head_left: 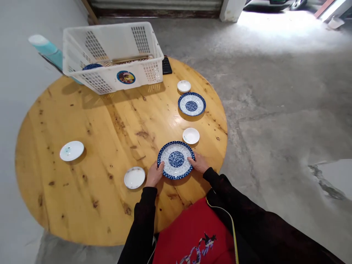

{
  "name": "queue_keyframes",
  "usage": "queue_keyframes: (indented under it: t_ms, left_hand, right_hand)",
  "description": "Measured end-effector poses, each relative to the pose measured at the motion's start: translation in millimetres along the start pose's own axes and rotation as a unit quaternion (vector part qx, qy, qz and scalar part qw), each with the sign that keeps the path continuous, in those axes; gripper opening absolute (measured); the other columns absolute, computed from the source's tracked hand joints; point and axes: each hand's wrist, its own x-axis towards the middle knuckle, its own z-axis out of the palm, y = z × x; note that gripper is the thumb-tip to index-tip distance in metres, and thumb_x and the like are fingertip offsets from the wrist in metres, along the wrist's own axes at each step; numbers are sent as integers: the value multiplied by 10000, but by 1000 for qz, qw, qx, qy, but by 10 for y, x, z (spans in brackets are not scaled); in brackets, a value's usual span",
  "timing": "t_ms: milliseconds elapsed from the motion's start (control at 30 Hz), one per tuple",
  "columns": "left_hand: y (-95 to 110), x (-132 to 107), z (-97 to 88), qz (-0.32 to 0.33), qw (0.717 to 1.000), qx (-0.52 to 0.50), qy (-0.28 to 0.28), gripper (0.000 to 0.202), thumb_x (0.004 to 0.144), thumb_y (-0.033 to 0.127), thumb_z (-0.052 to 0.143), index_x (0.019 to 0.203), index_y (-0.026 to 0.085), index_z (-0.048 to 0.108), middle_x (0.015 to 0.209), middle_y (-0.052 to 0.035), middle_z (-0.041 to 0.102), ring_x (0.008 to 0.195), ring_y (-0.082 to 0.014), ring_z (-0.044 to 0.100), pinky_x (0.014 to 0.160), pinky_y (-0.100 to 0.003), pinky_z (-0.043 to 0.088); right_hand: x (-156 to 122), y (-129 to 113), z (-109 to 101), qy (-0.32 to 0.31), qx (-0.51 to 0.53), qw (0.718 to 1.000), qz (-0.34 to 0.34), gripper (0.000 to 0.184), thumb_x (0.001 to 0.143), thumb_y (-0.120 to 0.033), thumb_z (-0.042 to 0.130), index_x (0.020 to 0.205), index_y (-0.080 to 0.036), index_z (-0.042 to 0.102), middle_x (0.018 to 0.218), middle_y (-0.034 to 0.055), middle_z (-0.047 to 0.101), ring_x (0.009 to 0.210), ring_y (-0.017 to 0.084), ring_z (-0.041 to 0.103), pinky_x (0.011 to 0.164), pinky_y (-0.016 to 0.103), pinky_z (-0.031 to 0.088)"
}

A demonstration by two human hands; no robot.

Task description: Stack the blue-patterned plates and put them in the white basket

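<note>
A round plate point(176, 159) with a blue patterned rim and blue centre is held level between both hands, low over the near right part of the table. My left hand point(154, 173) grips its left edge, thumb on top, and my right hand point(199, 162) grips the right edge the same way. Just left of my left hand sits a small white bowl point(134, 178). Beyond the plate lies another small white bowl point(191, 135). Farther back, a second blue-patterned plate point(191, 104) rests beside a small white dish point(184, 86).
A white plastic basket point(143, 73) with sticks and a blue-rimmed piece inside stands at the back of the round wooden table point(104, 205). Behind its left side is a turquoise object point(46, 49); at its right, a black item point(166, 66). A white dish point(72, 150) lies far left.
</note>
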Motion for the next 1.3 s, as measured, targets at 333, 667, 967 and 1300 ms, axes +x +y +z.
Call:
queue_keyframes:
  t_ms: [333, 667, 967, 1300]
  left_hand:
    - [-13, -24, 53, -4, 999, -21, 38, 350, 822, 492, 419, 744, 181, 559, 763, -61, 636, 794, -227, 599, 689, -294, 461]
    - [100, -437, 231, -76, 994, -14, 80, 370, 766, 539, 445, 706, 198, 575, 720, -68, 643, 811, -281, 632, 712, -337, 496]
    - [12, -880, 581, -98, 989, -74, 80, 489, 716, 601, 474, 820, 159, 657, 876, -132, 723, 947, -341, 666, 848, -437, 529]
    - [-2, -785, 577, -48, 993, -81, 67, 532, 715, 610, 454, 908, 156, 653, 982, -151, 733, 1007, -338, 667, 900, -431, 521]
  right_hand:
    - [65, 29, 57, -2, 4, 1000, 11, 173, 880, -332, 456, 910, -184, 540, 861, 79, 652, 810, 218, 586, 724, 300, 430]
    - [60, 18, -155, -80, -58, 995, -27, 175, 900, -326, 482, 890, -175, 572, 855, 78, 667, 764, 202, 569, 680, 277, 364]
    - [-291, 174, -331, -136, -64, 988, -36, 175, 902, -289, 510, 930, -146, 608, 884, 77, 670, 766, 178, 560, 665, 260, 312]
    - [-448, 182, -261, -96, -62, 993, 7, 183, 910, -309, 519, 855, -155, 601, 793, 46, 632, 686, 153, 500, 624, 257, 284]
